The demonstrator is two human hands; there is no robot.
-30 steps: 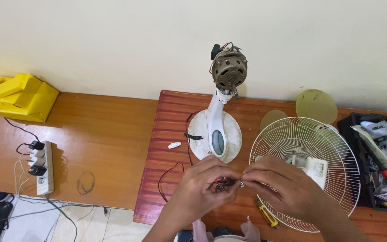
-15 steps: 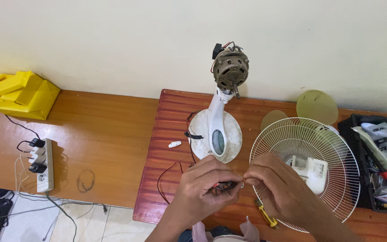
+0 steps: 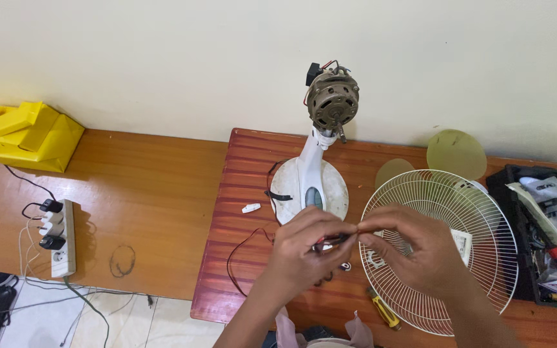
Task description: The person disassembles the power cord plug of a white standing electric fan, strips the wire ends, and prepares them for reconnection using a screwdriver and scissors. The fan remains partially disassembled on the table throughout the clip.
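Both hands pinched shut on a thin wire: left hand (image 3: 304, 248), right hand (image 3: 414, 254), fingertips closer together than a second ago, wire (image 3: 338, 238) now nearly hidden between them. Held above bench (image 3: 240, 193) front edge, just before fan stand (image 3: 311, 187); long axis roughly left-right, ends obscured.

Bright, even indoor light, perhaps from overhead; soft shadows, slight wide-angle bending at edges, mostly sharp.

single head view, looking steeply down from above at table (image 3: 240, 193), hands close below.
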